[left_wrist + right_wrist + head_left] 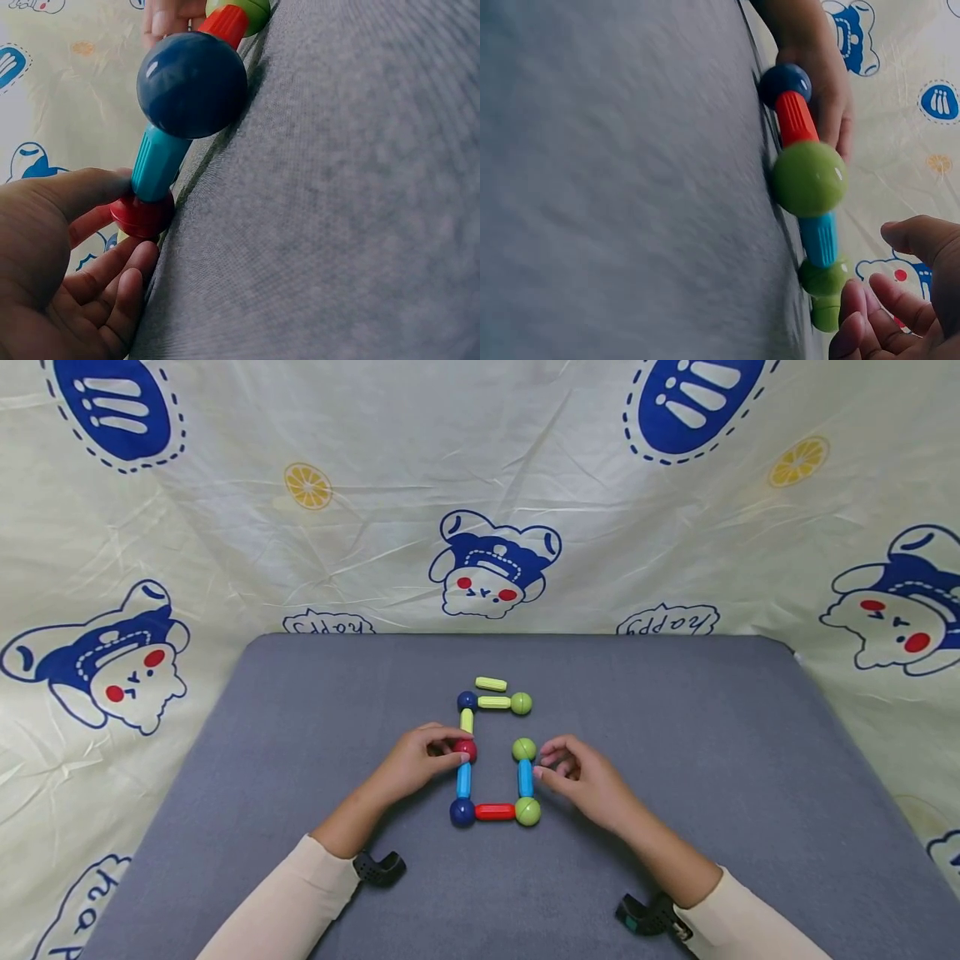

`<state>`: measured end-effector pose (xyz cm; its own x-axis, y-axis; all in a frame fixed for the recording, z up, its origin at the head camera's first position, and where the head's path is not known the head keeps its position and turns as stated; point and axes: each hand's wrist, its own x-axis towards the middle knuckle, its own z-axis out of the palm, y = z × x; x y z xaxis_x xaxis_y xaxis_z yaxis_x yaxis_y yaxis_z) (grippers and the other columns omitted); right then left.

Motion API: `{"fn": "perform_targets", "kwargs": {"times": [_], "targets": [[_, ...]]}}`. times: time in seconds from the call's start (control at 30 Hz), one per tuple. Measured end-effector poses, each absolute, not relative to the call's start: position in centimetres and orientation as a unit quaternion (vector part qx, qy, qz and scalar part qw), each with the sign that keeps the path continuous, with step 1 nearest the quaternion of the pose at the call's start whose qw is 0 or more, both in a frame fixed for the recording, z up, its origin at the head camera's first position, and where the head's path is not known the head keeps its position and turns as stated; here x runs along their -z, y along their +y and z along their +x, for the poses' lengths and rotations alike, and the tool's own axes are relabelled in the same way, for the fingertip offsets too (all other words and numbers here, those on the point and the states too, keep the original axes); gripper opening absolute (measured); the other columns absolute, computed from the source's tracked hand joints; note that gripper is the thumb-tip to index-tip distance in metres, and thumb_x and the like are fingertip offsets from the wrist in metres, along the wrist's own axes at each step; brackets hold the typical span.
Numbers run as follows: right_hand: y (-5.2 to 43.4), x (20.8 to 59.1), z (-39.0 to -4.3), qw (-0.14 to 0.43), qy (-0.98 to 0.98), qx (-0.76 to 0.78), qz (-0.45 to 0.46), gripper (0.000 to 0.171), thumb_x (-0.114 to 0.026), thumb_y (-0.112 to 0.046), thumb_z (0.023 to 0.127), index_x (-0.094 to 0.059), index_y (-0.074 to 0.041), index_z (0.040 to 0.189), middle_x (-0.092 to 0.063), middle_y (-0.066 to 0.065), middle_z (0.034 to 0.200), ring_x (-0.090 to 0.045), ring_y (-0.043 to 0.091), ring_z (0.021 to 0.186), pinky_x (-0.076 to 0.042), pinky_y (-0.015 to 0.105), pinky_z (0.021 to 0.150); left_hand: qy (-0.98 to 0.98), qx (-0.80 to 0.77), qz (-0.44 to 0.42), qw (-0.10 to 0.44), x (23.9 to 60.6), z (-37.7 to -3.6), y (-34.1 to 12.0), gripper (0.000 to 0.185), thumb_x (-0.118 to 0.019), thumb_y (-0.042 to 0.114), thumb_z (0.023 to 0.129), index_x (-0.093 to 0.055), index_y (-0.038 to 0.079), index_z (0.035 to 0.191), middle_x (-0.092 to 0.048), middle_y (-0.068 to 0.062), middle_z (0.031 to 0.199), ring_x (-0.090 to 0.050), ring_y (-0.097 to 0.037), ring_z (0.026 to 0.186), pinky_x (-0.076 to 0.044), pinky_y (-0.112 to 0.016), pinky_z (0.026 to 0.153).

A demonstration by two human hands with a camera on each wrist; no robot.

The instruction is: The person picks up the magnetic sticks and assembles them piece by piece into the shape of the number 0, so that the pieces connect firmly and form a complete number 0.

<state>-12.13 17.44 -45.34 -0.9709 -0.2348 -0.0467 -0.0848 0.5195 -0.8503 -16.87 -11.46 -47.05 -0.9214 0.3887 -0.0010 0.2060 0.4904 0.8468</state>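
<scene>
A: What are the hands doing at the frame of rods and balls?

B: The left hand pinches the red ball between thumb and fingertips, where a yellow-green rod meets a light blue rod. The right hand lies just beside the right-hand light blue rod, its fingers loosely curled next to the green ball on top; whether they touch it I cannot tell, and it seems to hold nothing.

A: Where does the frame lie?

B: Flat on the grey table, in the middle. A dark blue ball, a red rod and another green ball form its near edge. The top right gap remains unclosed, and a loose yellow-green rod lies just behind.

A: How should one handle the joint?

B: I judge it best to steady the red ball and keep the rods in line, moving slowly so the neighbouring joints do not pull apart.

A: And the materials?

B: Glossy, hard plastic balls; short ribbed rods with rounded ends. The table cover looks like soft, matt felt, which should keep the balls from rolling.
</scene>
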Motion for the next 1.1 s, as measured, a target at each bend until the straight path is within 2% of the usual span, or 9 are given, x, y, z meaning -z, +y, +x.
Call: {"fn": "perform_targets", "kwargs": {"times": [0.13, 0.33, 0.53, 0.73, 0.87, 1.1], "targets": [[17.4, 45.1, -13.5, 0.056, 0.87, 0.48, -0.101, 0.032, -0.073, -0.021, 0.094, -0.062, -0.004, 0.119, -0.067, 0.01, 0.103, -0.057, 0.012, 0.076, -0.048, 0.025, 0.057, 0.858, -0.474, 0.171, 0.097, 47.1, -16.9, -11.5, 0.03, -0.076, 0.021, 0.092, -0.074, 0.019, 0.122, -0.067, -0.003, 0.103, -0.058, -0.013, 0.089, -0.048, -0.023, 0.075], [17.0, 45.0, -15.5, 0.021, 0.885, 0.455, -0.097, 0.033, -0.074, -0.021, 0.093, -0.063, -0.004, 0.12, -0.064, 0.011, 0.111, -0.06, 0.018, 0.091, -0.049, 0.025, 0.074, 0.858, -0.474, 0.172, 0.096, 47.1, -16.8, -11.5, 0.03, -0.075, 0.02, 0.092, -0.074, 0.019, 0.122, -0.067, -0.004, 0.103, -0.058, -0.013, 0.089, -0.048, -0.024, 0.075], [16.6, 45.2, -17.8, 0.013, 0.887, 0.455, -0.076, 0.034, -0.072, -0.022, 0.095, -0.062, -0.003, 0.122, -0.056, 0.017, 0.12, -0.059, 0.027, 0.106, -0.047, 0.034, 0.085, 0.856, -0.479, 0.171, 0.096, 47.1, -16.8, -11.6, 0.03, -0.076, 0.021, 0.092, -0.074, 0.018, 0.122, -0.066, -0.004, 0.101, -0.057, -0.014, 0.089, -0.048, -0.024, 0.075], [16.2, 44.9, -19.6, 0.013, 0.893, 0.443, -0.079, 0.037, -0.071, -0.024, 0.096, -0.061, -0.003, 0.125, -0.054, 0.017, 0.127, -0.058, 0.032, 0.116, -0.049, 0.045, 0.095, 0.856, -0.479, 0.169, 0.096, 47.1, -16.9, -11.6, 0.03, -0.076, 0.023, 0.092, -0.075, 0.02, 0.121, -0.066, -0.002, 0.1, -0.057, -0.014, 0.088, -0.047, -0.024, 0.074], [15.7, 44.8, -20.8, 0.015, 0.895, 0.437, -0.087, 0.037, -0.071, -0.024, 0.096, -0.062, -0.003, 0.125, -0.053, 0.017, 0.129, -0.057, 0.033, 0.118, -0.05, 0.049, 0.099, 0.855, -0.48, 0.173, 0.09, 47.2, -16.9, -11.5, 0.03, -0.076, 0.022, 0.091, -0.075, 0.019, 0.121, -0.066, -0.003, 0.099, -0.057, -0.014, 0.088, -0.048, -0.024, 0.074], [14.7, 45.0, -22.7, 0.043, 0.901, 0.426, -0.077, 0.039, -0.07, -0.03, 0.096, -0.062, -0.008, 0.128, -0.054, 0.016, 0.13, -0.056, 0.032, 0.12, -0.052, 0.048, 0.097, 0.856, -0.48, 0.17, 0.093, 47.4, -17.0, -11.6, 0.03, -0.076, 0.023, 0.092, -0.075, 0.02, 0.121, -0.066, -0.003, 0.1, -0.058, -0.014, 0.088, -0.048, -0.024, 0.075]]}}
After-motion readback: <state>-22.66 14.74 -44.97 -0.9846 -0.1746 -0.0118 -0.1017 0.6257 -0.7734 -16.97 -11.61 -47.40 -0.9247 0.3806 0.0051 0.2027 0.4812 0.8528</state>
